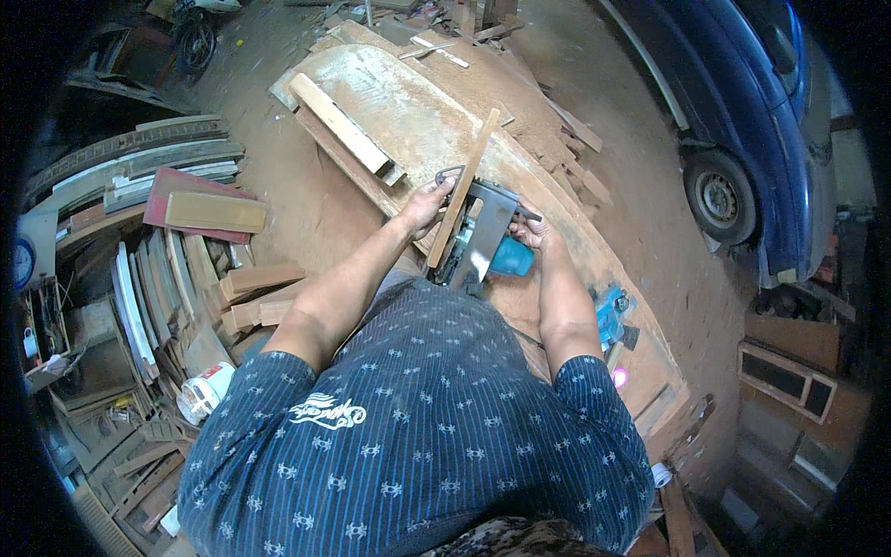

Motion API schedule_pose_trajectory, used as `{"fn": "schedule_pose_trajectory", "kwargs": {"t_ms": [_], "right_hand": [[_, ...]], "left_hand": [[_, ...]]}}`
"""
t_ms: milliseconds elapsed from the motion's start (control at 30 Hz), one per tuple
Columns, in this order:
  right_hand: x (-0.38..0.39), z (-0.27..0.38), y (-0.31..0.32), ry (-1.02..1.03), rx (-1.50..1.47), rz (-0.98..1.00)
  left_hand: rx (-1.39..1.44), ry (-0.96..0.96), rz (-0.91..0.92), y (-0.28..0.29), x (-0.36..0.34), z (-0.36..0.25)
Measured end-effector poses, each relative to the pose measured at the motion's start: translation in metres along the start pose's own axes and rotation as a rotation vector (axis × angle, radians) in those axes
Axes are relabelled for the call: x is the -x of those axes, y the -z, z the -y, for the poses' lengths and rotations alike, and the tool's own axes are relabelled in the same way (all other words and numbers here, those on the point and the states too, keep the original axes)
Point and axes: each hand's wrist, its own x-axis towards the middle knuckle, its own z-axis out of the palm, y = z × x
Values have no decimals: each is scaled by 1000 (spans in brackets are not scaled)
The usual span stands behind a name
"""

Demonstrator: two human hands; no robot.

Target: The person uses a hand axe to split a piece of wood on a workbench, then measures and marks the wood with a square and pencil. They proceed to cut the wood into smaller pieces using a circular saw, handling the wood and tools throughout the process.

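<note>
In front of my waist is a power tool with a teal body [510,258] and a flat metal base plate [490,234]. A long wooden strip [464,188] runs along its left side. Closed at that strip, my left hand [427,208] grips a dark bent handle [449,174] on the tool's far left. My right hand [546,232] is closed around the tool's right side, by a black lever or knob [525,213]. Its fingers are partly hidden. The tool's underside faces partly upward, and its exact kind is hard to tell.
A large wooden workbench [371,79] lies ahead, bearing timber beams [339,123] and, to the right, another blue tool [611,316]. Stacked boards [186,269] and a white bucket [206,392] stand at left. A blue vehicle [733,121] is parked at right.
</note>
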Motion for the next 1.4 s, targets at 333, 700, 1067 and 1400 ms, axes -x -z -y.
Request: {"fn": "schedule_pose_trajectory", "kwargs": {"t_ms": [333, 700, 1067, 1400], "right_hand": [[-7, -10, 1, 188, -45, 66], [55, -37, -81, 535, -119, -313], [39, -39, -69, 548, -58, -257], [38, -36, -77, 528, -315, -217]], "left_hand": [[-40, 21, -35, 3, -3, -7], [12, -48, -132, -12, 3, -8], [-60, -126, -143, 1, -2, -3], [-48, -47, -164, 7, 3, -3]]}}
